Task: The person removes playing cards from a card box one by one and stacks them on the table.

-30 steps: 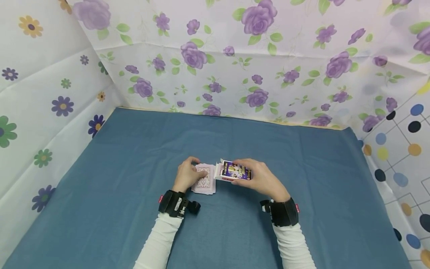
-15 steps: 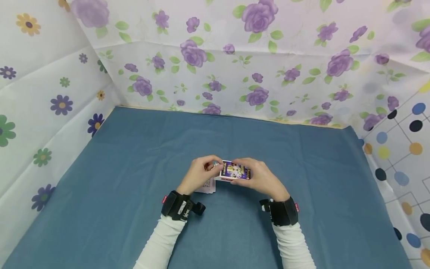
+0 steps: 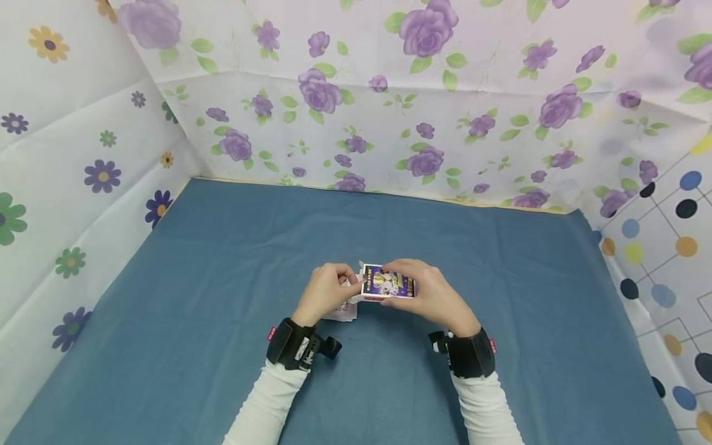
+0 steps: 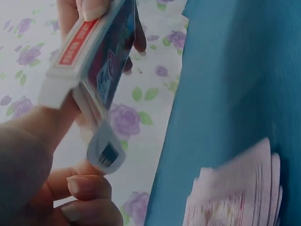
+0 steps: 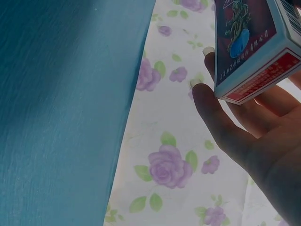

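Note:
Up off the table, my right hand [image 3: 432, 293] grips a small purple-and-white playing card box [image 3: 389, 282] between thumb and fingers, its open end turned left. At that end, my left hand [image 3: 325, 293] has its thumb and a finger on the edges of playing cards [image 4: 88, 101] that show inside the mouth; the box partly hides the thumb tip. An end flap [image 4: 107, 150] hangs loose in the left wrist view. Beneath the left hand, a stack of playing cards [image 3: 342, 312] lies back side up on the table, mostly covered in the head view.
A blue cloth [image 3: 384, 383] covers the table. White sheeting with purple flowers [image 3: 425, 161] rises behind its far edge, and patterned sheets [image 3: 72, 185] stand along both sides. Each wrist wears a black strap [image 3: 471, 354] with a small camera.
My left hand has left the stack on the table and moved right to the box's open end. My right hand has kept the box in nearly the same place.

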`<state>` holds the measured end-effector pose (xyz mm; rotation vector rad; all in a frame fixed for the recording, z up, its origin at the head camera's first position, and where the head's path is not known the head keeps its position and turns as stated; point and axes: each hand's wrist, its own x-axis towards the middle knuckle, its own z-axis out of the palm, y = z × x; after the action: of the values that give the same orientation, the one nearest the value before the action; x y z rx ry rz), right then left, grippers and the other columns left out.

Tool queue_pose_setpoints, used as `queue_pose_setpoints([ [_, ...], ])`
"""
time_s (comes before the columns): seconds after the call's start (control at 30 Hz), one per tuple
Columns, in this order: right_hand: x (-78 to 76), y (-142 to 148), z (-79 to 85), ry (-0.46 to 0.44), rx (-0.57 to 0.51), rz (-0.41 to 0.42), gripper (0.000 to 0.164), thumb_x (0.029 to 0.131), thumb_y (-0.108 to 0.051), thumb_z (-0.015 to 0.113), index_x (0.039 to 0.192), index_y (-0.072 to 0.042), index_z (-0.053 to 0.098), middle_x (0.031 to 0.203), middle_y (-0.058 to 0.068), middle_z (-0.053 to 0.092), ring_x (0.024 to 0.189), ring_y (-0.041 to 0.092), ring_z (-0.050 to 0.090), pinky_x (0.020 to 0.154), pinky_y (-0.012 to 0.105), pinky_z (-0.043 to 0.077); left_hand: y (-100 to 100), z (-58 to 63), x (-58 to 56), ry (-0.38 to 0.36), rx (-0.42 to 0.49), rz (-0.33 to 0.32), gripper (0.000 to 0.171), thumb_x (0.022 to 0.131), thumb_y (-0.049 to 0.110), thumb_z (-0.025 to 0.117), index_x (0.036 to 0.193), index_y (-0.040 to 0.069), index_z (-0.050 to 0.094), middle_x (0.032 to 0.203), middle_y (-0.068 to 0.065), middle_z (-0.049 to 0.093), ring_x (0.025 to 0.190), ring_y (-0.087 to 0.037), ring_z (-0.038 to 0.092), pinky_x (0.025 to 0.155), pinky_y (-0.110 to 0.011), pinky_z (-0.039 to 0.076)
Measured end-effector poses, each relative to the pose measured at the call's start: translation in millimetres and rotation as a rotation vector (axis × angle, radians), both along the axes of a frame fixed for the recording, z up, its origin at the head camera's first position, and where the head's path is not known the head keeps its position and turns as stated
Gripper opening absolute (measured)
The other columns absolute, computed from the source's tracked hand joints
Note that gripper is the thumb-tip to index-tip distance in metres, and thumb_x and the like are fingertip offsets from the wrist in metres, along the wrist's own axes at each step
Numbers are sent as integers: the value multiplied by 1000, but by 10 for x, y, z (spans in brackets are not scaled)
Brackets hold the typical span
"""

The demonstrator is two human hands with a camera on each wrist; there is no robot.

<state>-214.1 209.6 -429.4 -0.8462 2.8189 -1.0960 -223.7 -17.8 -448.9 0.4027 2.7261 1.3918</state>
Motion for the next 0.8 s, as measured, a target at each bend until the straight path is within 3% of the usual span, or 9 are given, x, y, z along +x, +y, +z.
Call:
queue_pose_setpoints([
  [0.13, 12, -13, 21, 7, -9, 2, 52, 78, -30, 82, 126, -18, 64, 129, 6, 62, 117, 24, 57, 85, 38, 50, -17, 7, -16, -121, 183, -55, 13, 89, 8, 65, 76, 6, 67, 56, 2, 33, 49, -11, 30, 51, -23, 27],
  [0.27, 8, -12, 27, 7, -12, -1, 51, 79, -29, 81, 126, -17, 64, 129, 6, 62, 115, 23, 58, 83, 36, 51, -52, 11, -28, -235, 350, -46, 10, 89, 8, 67, 83, 1, 71, 57, 2, 36, 51, -12, 32, 52, -24, 30],
  [0.53, 16, 17, 60, -6, -23, -3, 51, 80, -26, 80, 127, -15, 63, 129, 6, 62, 112, 22, 59, 81, 35, 51, -76, 35, -27, -293, 376, -90, 18, 93, 16, 64, 93, 0, 72, 64, 1, 48, 51, -11, 36, 50, -24, 31],
  [0.8, 10, 22, 61, -15, -22, -16, 50, 80, -26, 80, 126, -16, 63, 128, 4, 62, 113, 22, 58, 82, 36, 50, -76, 28, -36, -320, 367, -156, 10, 92, 8, 64, 86, 0, 65, 66, 1, 38, 54, -11, 34, 51, -23, 31],
])
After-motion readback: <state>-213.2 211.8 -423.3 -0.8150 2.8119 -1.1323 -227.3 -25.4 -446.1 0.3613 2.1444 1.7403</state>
